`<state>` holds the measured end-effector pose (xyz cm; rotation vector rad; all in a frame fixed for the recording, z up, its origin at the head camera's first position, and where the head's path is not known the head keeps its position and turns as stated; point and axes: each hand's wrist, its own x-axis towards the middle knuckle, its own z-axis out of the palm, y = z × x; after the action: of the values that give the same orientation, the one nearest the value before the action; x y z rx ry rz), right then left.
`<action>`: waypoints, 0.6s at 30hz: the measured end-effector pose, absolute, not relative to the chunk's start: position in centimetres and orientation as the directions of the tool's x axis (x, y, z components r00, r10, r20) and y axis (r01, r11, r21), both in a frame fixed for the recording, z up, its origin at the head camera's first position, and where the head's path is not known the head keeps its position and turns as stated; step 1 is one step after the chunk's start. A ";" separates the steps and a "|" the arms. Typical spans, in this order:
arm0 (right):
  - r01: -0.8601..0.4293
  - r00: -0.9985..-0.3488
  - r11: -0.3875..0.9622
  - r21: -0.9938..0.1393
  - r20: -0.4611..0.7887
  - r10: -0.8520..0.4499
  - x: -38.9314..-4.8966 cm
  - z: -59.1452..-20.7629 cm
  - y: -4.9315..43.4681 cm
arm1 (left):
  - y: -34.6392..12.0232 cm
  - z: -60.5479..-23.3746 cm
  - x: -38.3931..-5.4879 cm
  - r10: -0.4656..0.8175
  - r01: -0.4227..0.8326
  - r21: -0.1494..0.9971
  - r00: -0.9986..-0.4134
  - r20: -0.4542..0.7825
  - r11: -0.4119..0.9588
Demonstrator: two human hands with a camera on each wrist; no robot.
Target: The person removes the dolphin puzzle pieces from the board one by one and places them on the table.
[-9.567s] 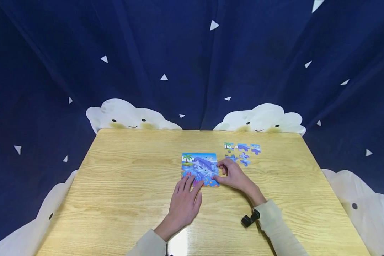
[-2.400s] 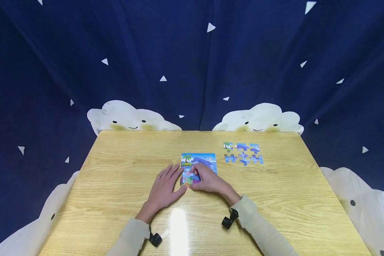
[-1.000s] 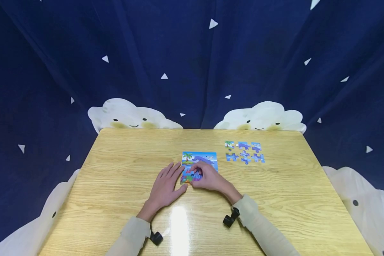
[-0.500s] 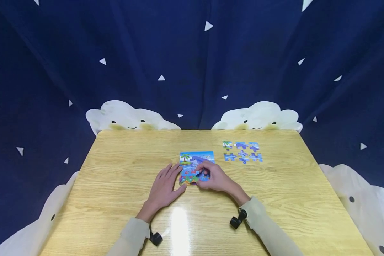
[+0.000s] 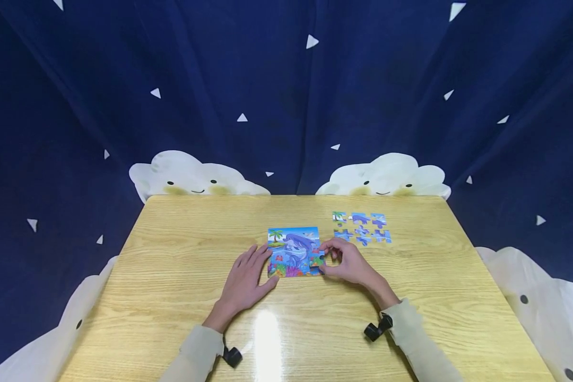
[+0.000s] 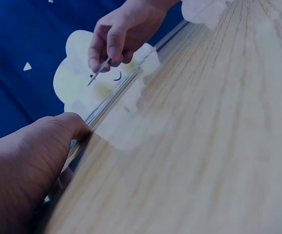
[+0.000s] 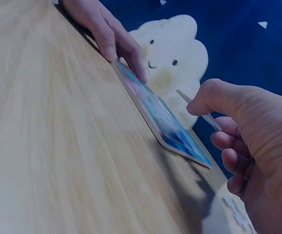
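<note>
A picture board (image 5: 298, 244) with dolphins, a palm and coral lies flat on the table. My left hand (image 5: 243, 281) rests at its left edge with fingers and thumb spread. My right hand (image 5: 347, 262) pinches a small jigsaw piece (image 5: 317, 259), with green coral and red on it, over the board's lower right part. In the right wrist view, the piece (image 7: 199, 111) is tilted between thumb and fingers, apart from the board (image 7: 160, 117). The left wrist view shows it nearly edge-on; there, my left thumb (image 6: 67, 126) is in front and the board is mostly hidden.
Several loose jigsaw pieces (image 5: 361, 218) lie in two rows on the table, up and right of the board. The wooden table (image 5: 186, 233) ends at a dark blue curtain (image 5: 277, 79) with white clouds. A black wrist camera (image 5: 372, 332) hangs below the right cuff.
In the last half second my right hand has moved right with the jigsaw piece, from the board's lower middle. My left hand stays put. Since the oldest frame, one more loose piece lies in the lower row.
</note>
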<state>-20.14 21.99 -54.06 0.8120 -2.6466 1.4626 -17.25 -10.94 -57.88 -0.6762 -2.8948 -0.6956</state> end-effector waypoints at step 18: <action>-0.316 -0.932 0.587 -0.745 0.127 -0.340 -20.0 -54.6 28.0 | -10.9 -57.8 -17.1 0.402 0.467 0.409 -0.884 0.239 0.784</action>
<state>-20.01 28.01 -54.62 0.5836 -2.8247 1.3172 -17.09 -10.94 -57.83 -0.6942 -2.8348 -0.7046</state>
